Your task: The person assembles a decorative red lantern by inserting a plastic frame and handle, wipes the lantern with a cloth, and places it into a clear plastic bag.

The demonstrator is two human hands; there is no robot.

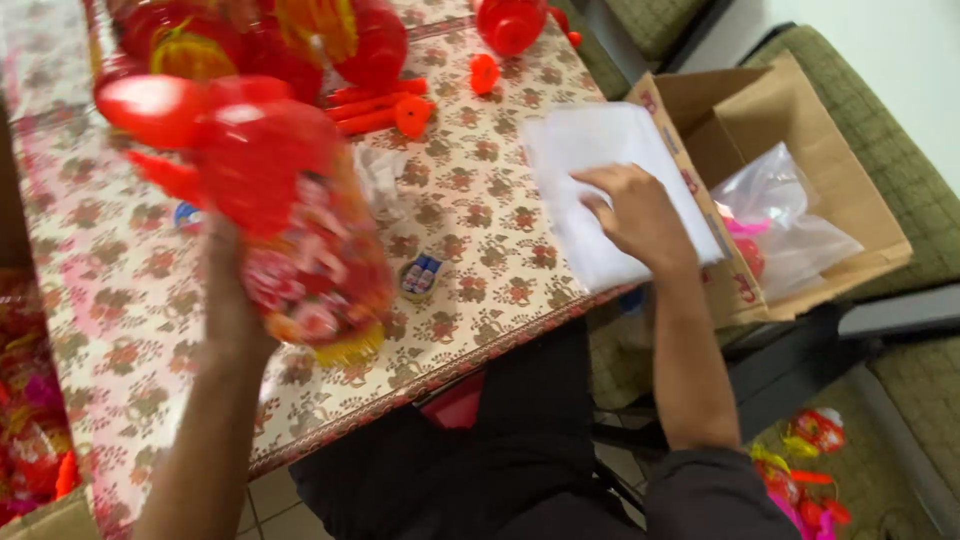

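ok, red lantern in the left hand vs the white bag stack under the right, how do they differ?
The red lantern is bulky, bright and patterned with a yellow tassel; the white bag stack is flat, plain and pale. The left hand holds the lantern up above the table, blurred; the stack lies flat at the table's edge, with the right hand pressed on it. Each has one hand on it.

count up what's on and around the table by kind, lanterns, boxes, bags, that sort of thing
Red lantern in the left hand: 1
White bag stack under the right hand: 1
Cardboard box: 1
Clear bag in the box: 1
Tape roll: 1
Loose red parts at the table's far edge: blurred, no sure count
Total: 5
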